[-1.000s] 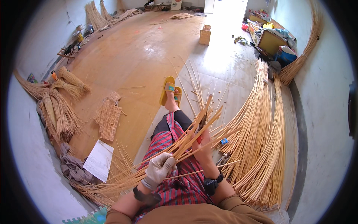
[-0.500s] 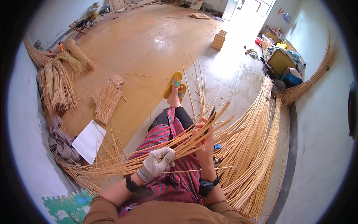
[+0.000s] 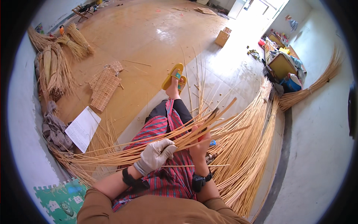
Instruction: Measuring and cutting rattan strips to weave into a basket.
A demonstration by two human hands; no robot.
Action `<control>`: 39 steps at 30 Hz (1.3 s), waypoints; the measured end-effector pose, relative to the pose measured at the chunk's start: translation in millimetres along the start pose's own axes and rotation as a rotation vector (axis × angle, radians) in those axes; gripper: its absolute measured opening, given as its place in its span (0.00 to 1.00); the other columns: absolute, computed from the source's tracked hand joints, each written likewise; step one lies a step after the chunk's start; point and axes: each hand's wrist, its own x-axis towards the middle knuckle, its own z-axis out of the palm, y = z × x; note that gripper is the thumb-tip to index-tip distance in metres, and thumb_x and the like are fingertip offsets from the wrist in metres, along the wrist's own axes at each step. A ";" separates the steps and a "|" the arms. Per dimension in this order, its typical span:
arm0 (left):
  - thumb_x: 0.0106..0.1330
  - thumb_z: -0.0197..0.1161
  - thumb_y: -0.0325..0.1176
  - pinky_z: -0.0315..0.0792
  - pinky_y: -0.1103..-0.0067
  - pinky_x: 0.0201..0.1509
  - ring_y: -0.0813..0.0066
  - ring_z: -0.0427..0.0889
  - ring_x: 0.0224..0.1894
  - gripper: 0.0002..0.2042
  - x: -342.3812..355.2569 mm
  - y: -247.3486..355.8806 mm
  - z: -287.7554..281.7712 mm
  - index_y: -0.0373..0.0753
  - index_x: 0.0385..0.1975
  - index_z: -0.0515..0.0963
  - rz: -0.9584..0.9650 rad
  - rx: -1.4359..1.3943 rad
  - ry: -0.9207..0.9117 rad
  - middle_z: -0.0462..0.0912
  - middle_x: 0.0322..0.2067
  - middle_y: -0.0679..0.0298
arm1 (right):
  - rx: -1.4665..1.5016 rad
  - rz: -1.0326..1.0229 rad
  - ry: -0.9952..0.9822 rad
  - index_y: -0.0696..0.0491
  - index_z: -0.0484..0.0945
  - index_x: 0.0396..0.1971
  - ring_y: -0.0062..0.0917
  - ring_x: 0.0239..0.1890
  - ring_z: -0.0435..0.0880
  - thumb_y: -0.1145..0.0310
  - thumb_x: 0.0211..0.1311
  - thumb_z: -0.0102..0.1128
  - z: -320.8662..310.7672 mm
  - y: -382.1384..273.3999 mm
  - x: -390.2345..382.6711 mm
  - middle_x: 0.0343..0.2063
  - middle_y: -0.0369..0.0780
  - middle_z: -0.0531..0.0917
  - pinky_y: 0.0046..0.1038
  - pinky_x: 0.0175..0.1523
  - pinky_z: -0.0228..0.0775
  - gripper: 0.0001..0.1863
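Observation:
A bundle of long tan wicker rods [image 3: 112, 156] lies across my lap over a striped red apron [image 3: 156, 130]. My left hand [image 3: 156, 154], in a pale glove, is closed round the bundle near its right end. Just to the right, my bare right hand [image 3: 200, 146] is at the rod ends, gripping a dark-bladed tool [image 3: 212, 115] with a bit of red at the palm. Rods partly hide its fingers and the tool, so its exact kind is unclear. A single rod [image 3: 194, 165] sticks out below the left hand, pointing right.
More loose rods [image 3: 246, 142] spread along my right side toward the wall. Tied bundles [image 3: 56, 71] lean at the left wall. A woven wicker panel [image 3: 104, 89], a white sheet [image 3: 83, 128] and a green foam mat [image 3: 61, 201] lie on the left. A box [image 3: 222, 37] stands ahead.
The view has shifted slightly. My right hand's fingers, raised among the rod ends before, are now lower and more closed behind them. The left hand keeps its hold on the bundle.

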 end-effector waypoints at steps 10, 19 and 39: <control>0.81 0.56 0.40 0.75 0.83 0.36 0.87 0.77 0.29 0.14 1.1 5.2 -5.8 0.35 0.42 0.80 -0.174 -0.139 -0.119 0.79 0.26 0.71 | 0.273 -0.093 -0.050 0.59 0.69 0.63 0.16 0.37 0.79 0.67 0.75 0.60 -37.5 -26.3 49.8 0.39 0.35 0.80 0.20 0.40 0.71 0.22; 0.79 0.60 0.38 0.75 0.83 0.36 0.85 0.80 0.29 0.11 7.3 -6.8 -3.9 0.36 0.47 0.80 -0.215 -0.229 -0.145 0.80 0.27 0.70 | 0.067 -0.036 0.073 0.58 0.76 0.48 0.14 0.34 0.77 0.61 0.73 0.63 -40.8 -5.0 33.7 0.33 0.34 0.81 0.20 0.38 0.69 0.15; 0.48 0.81 0.50 0.49 0.51 0.81 0.32 0.53 0.77 0.57 -13.7 -35.2 -1.6 0.32 0.76 0.54 0.294 1.163 -0.196 0.56 0.74 0.39 | -1.251 0.706 0.349 0.46 0.66 0.73 0.46 0.73 0.64 0.48 0.56 0.76 -352.5 233.9 -152.1 0.71 0.49 0.67 0.46 0.74 0.58 0.46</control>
